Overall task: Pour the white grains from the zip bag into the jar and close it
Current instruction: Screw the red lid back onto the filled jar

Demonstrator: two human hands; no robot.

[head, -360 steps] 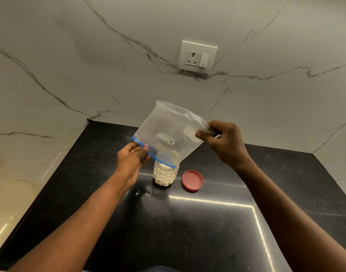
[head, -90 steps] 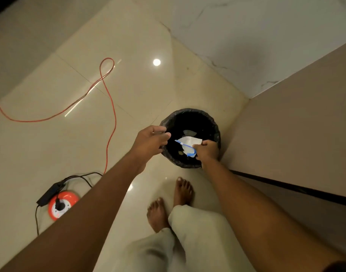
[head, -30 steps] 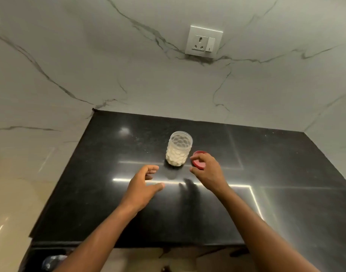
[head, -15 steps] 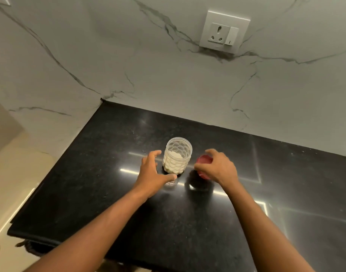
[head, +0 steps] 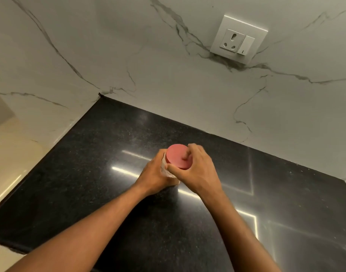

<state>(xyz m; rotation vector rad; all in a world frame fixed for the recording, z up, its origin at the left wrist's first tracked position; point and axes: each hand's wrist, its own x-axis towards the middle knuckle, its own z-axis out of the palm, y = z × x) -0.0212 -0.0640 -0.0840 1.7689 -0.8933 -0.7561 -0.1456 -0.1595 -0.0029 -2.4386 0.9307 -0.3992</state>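
Both bare forearms reach forward and converge. The left hand (head: 155, 174) is wrapped around the jar (head: 165, 170); the right hand (head: 195, 169) grips the lid (head: 177, 156), fingers curled over its rim.

The jar (head: 165, 169) is almost wholly covered by the two hands, left hand (head: 154, 176) and right hand (head: 195, 169), its contents not discernible, the right fingertips (head: 185, 157) on the red lid (head: 177, 157) blurred, and the desk (head: 109, 173) cut off at the lower frame edge.

I see a black speckled countertop (head: 109, 183) filling the lower frame; the jar (head: 165, 169) stands at its centre.
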